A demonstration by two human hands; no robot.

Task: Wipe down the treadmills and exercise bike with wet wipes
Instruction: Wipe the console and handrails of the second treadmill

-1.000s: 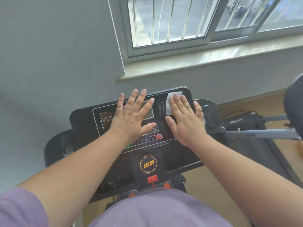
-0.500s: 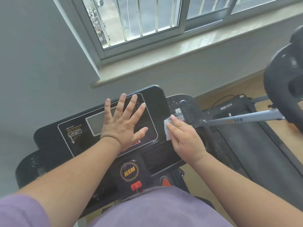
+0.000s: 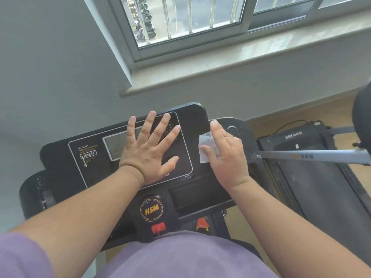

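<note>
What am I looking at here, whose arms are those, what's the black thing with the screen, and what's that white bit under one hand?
There is no robot here. The picture comes from a camera worn on a person's head, looking forward and down, so the two arms are that person's own.

The black thing is a treadmill console with a grey display and a round HSM badge, standing below a window.

The left hand lies flat on the panel with its fingers spread and holds nothing. The right hand presses a white wet wipe against the console's right side, with its fingers laid over the wipe.

To the right, a second treadmill stands on the wooden floor.
</note>
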